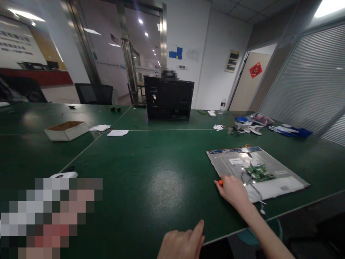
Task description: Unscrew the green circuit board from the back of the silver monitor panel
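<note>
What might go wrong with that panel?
The orange object in the right hand might slip and scratch the panel.
The green board lies exposed, so a knock might damage it.
The cable trails off beside the forearm and might snag.

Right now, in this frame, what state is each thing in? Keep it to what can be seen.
Right hand: closed around an orange item
Left hand: index finger extended, palm hidden
Flat panel: lying flat on the table
Circuit board: exposed
Black casing: standing upright
Box: open at the top
Bottle: upright, cap unclear
Blinds: lowered
Ceiling light: lit
</note>
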The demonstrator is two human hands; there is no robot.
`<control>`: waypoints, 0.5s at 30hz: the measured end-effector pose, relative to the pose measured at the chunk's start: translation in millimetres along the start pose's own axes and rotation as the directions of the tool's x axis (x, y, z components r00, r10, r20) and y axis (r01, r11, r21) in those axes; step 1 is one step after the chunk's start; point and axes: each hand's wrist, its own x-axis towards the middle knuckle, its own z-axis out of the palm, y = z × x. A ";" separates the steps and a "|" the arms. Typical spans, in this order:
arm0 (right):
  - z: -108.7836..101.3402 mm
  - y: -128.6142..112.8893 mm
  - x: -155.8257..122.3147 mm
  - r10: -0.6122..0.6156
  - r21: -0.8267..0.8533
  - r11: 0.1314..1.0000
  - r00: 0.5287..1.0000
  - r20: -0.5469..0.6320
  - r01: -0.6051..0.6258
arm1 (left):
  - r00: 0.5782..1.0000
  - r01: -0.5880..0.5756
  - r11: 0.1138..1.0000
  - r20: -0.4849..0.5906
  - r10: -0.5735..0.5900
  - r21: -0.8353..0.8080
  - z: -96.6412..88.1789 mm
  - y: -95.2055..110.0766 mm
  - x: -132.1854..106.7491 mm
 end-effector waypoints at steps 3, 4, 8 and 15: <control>-8.3 -44.6 -16.3 -0.134 0.085 0.987 0.991 -0.012 0.134 | 0.996 0.078 0.997 0.041 -0.078 -0.012 -14.9 -9.6 2.7; -11.5 -57.7 -21.4 -0.160 0.112 0.981 0.987 0.002 0.158 | 0.990 0.122 0.993 0.070 -0.121 -0.001 -19.5 -12.6 3.0; -22.5 -101.4 -38.9 -0.307 0.245 0.924 0.952 0.015 0.294 | 0.895 0.341 0.935 0.273 -0.354 0.094 -35.9 -25.3 2.1; -33.2 -161.2 -58.0 -0.427 0.327 0.866 0.900 0.086 0.380 | 0.643 0.564 0.767 0.420 -0.640 0.306 -60.4 -50.4 -7.1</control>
